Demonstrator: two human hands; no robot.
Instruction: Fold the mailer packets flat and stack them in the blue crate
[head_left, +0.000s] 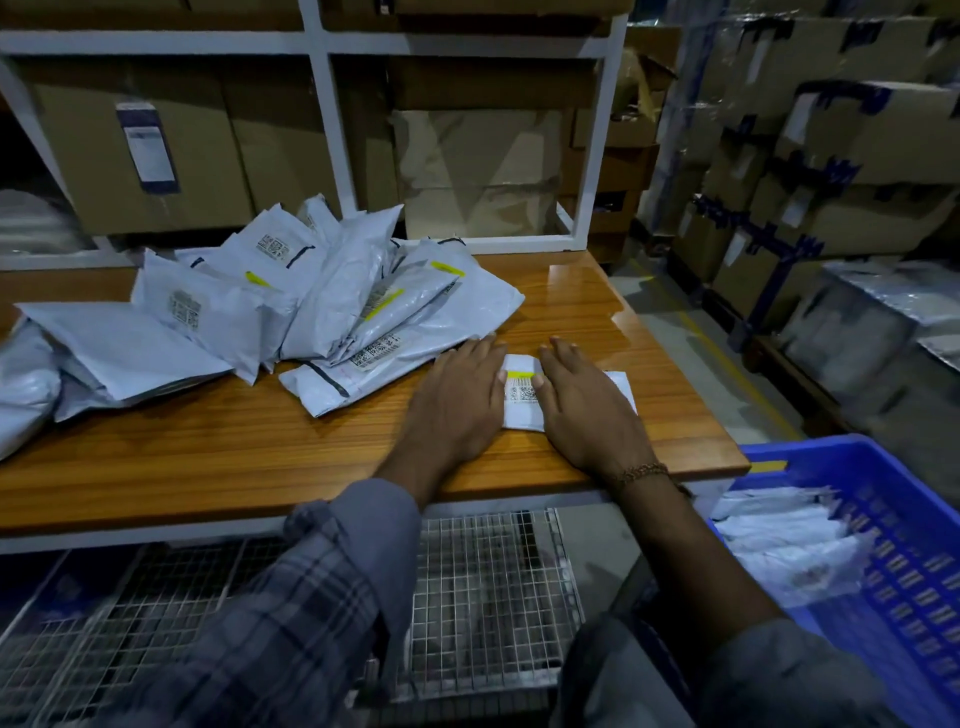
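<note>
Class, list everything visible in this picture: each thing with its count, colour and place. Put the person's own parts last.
folded mailer: one, white, under both hands
mailer pile: many, grey-white, table's left
table: one, brown wood
crate: one, blue, lower right, mailers inside
boxes: many, brown, on shelves
shelf frame: one, white, behind table
wire rack: one, under table
left hand: flat, presses mailer
right hand: flat, presses mailer
</note>
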